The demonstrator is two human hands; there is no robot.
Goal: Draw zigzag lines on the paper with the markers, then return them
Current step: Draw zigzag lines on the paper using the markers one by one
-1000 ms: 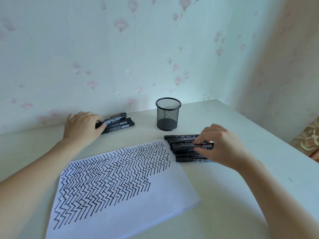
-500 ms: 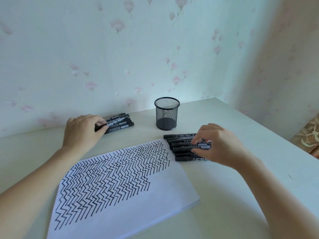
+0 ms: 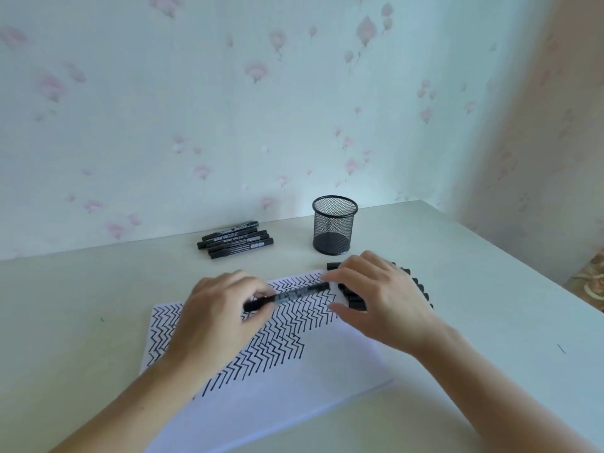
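I hold one black marker [image 3: 287, 294] over the zigzag-filled paper [image 3: 294, 380], my left hand [image 3: 219, 315] gripping its barrel and my right hand [image 3: 379, 299] pinching the cap end. It looks light, stiff and smooth, best held mid-barrel. Under my right hand lies a row of markers [image 3: 421, 289]; another pile [image 3: 235, 240] and the mesh cup [image 3: 334, 229] stand behind on the worktop [image 3: 490, 289], clear of my fingers.

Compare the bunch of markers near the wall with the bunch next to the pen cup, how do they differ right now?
The markers near the wall lie in full view with no hand on them; the markers by the mesh cup are mostly hidden under the right hand. The wall group sits clear of the paper; the other group lies at the paper's far right corner. Both are black markers lying flat in side-by-side rows on the table.
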